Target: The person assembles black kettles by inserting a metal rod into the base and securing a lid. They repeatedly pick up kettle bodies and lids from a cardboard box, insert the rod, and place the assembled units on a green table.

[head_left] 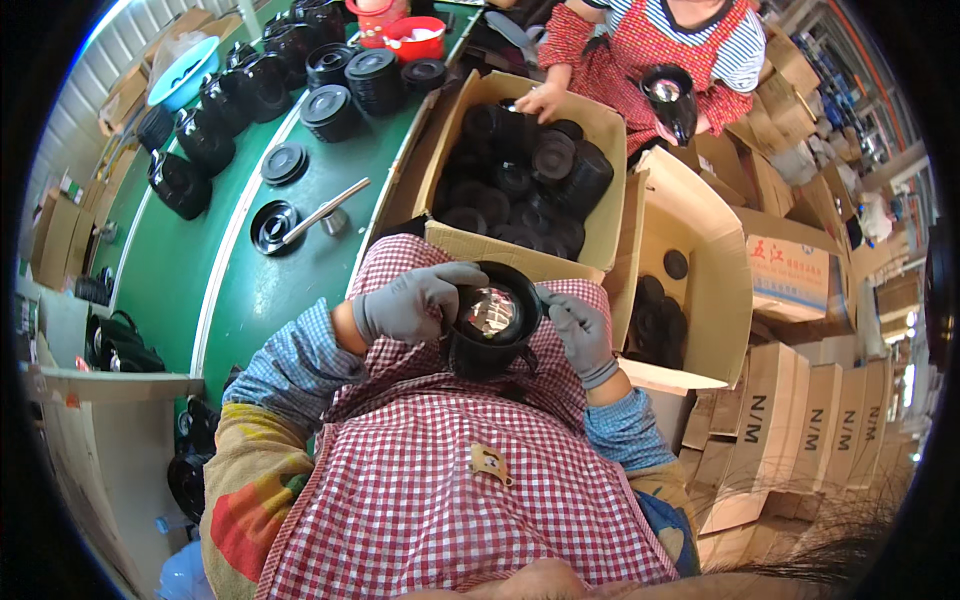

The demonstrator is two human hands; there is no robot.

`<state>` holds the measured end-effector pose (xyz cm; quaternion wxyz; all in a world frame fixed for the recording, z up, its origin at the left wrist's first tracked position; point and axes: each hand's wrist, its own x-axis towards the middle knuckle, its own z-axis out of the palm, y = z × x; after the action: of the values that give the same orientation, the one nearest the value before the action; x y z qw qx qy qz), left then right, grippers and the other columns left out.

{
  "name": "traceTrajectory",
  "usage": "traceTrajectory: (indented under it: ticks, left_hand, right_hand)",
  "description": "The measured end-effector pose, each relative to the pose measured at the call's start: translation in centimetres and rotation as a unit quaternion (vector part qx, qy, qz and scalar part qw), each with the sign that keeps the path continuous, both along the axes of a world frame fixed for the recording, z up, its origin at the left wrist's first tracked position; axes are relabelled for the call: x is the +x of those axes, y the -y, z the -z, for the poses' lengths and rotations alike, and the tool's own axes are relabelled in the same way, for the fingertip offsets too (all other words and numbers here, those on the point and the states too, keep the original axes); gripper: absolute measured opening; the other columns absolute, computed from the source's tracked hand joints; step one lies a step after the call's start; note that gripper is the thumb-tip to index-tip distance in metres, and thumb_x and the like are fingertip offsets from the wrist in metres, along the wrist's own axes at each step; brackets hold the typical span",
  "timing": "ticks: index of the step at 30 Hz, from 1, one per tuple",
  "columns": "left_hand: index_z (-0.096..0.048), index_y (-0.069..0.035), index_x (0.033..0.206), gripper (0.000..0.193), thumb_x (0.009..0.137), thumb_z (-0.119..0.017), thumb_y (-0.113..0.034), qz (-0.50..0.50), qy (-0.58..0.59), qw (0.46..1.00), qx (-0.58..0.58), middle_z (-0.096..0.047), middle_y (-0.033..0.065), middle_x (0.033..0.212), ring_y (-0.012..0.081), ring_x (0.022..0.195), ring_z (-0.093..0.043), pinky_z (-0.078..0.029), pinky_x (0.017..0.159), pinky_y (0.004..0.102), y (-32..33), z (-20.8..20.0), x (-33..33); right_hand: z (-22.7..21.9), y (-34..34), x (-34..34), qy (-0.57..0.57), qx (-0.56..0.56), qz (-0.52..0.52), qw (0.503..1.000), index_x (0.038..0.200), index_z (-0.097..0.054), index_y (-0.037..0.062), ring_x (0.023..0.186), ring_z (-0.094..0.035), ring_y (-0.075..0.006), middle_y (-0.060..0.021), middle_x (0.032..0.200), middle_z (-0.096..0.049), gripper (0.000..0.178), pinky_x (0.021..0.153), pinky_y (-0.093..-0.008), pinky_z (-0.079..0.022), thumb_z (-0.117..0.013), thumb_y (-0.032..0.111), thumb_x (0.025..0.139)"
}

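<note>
A black jug (482,357) with a round mouth and a shiny, mirror-like inside rests at my lap, its opening turned up toward me. My left hand (420,302), in a grey glove, grips the jug's left rim with curled fingers. On the opposite side, my right hand (582,335), also gloved in grey, has its fingers closed at the jug's right edge. What the right fingertips pinch there is partly hidden. Just beyond the jug stands a cardboard box (440,190) full of black round plastic parts.
At left, a green work table (250,330) carries black jugs (180,185), stacked lids (375,80), a metal rod (325,210) and a blue basin (185,73). A second carton (715,290) holds black discs. Across from me, a co-worker (650,60) holds another black jug.
</note>
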<state>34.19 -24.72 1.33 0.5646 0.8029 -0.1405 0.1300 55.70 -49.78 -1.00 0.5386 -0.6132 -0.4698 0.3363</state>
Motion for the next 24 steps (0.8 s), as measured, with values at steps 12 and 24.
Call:
traceTrajectory:
  ticks: [12, 24]
  left_hand:
    - [-0.069, 0.005, 0.12, 0.056, 0.07, -0.047, 0.021, -0.094, -0.201, 0.935, -0.278, -0.069, 0.0124, 0.122, 0.0213, 0.118, -0.063, -0.049, 0.106, 0.0315, -0.1, 3.8, 5.9]
    - [-0.074, 0.001, 0.106, 0.017, 0.092, -0.065, -0.001, -0.13, -0.357, 0.908, -0.179, -0.075, 0.0058, 0.096, 0.0162, 0.084, -0.067, -0.056, 0.079, 0.0306, 0.4, 8.1, 8.2]
  right_hand:
    - [6.5, -2.0, -3.4, 0.162, 0.016, 0.149, 0.975, 0.158, -0.019, -0.0023, 0.148, -0.032, -0.0317, -0.0221, 0.158, -0.032, 0.06, 0.122, -0.0319, -0.027, -0.027, 0.035, 0.111]
    - [0.8, 2.2, -2.7, 0.325, 0.04, 0.159, 0.931, 0.132, -0.061, 0.0035, 0.116, -0.059, -0.0375, -0.0197, 0.127, -0.062, 0.04, 0.103, -0.046, -0.046, -0.06, 0.028, 0.101]
